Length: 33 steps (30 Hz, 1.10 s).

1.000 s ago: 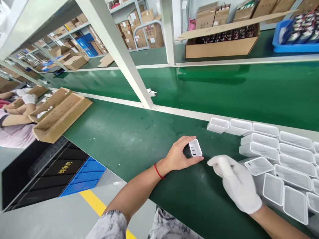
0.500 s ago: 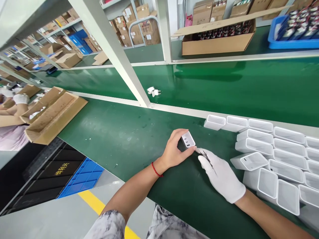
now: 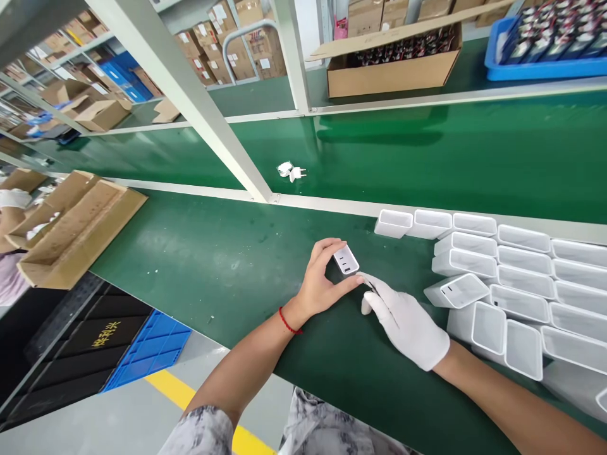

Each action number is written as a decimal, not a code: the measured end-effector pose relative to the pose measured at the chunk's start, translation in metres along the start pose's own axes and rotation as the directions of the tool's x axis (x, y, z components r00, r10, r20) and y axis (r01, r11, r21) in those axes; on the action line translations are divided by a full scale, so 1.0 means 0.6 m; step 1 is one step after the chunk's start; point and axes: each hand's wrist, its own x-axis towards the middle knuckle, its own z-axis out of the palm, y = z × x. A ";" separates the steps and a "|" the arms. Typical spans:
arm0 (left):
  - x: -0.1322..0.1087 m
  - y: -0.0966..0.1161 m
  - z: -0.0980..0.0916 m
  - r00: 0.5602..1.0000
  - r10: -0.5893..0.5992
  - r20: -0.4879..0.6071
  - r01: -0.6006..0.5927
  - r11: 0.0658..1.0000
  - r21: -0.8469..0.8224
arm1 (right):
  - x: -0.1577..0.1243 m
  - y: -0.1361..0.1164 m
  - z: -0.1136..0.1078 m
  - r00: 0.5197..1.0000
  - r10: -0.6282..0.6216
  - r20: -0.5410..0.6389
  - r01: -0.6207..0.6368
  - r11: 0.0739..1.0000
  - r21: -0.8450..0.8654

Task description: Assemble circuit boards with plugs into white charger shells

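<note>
My bare left hand (image 3: 318, 281), with a red string bracelet at the wrist, grips a small white charger housing (image 3: 346, 260) between thumb and fingers. Its end face, with narrow slots, points up toward me. Close beside it, my white-gloved right hand (image 3: 408, 328) is closed on what look like slim metal tweezers (image 3: 372, 287). Their front end is by my left thumb and the housing's lower edge; whether they touch it I cannot tell. To the right stand rows of open white housings (image 3: 521, 259), and one slotted housing (image 3: 463, 291) lies tilted at their near left.
White plug pieces (image 3: 293, 170) lie on the green surface beyond the metal post (image 3: 258, 180). Cardboard trays (image 3: 85, 234) stand at the left, near a co-worker's gloved hand (image 3: 14, 198). A carton (image 3: 393, 79) and a blue tray (image 3: 545, 71) sit on the back shelf.
The view has shifted slightly, so most things sit further left. Both hands stay together at the housing, and the right fingers now cover more of the tweezers.
</note>
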 end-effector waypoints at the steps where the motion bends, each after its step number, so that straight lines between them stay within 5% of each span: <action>1: 0.000 0.000 0.000 1.000 -0.006 0.008 0.006 1.000 0.004 | 0.000 0.000 0.000 1.000 -0.003 0.002 0.003 1.000 0.002; 23: 0.000 0.000 0.003 0.999 -0.051 0.020 0.051 0.998 -0.022 | -0.002 -0.002 -0.002 1.000 0.000 -0.016 0.000 1.000 -0.006; 33: -0.006 -0.009 0.004 0.984 -0.127 0.128 0.130 0.991 -0.015 | -0.002 0.005 0.008 0.953 0.069 -0.296 -0.149 0.955 -0.256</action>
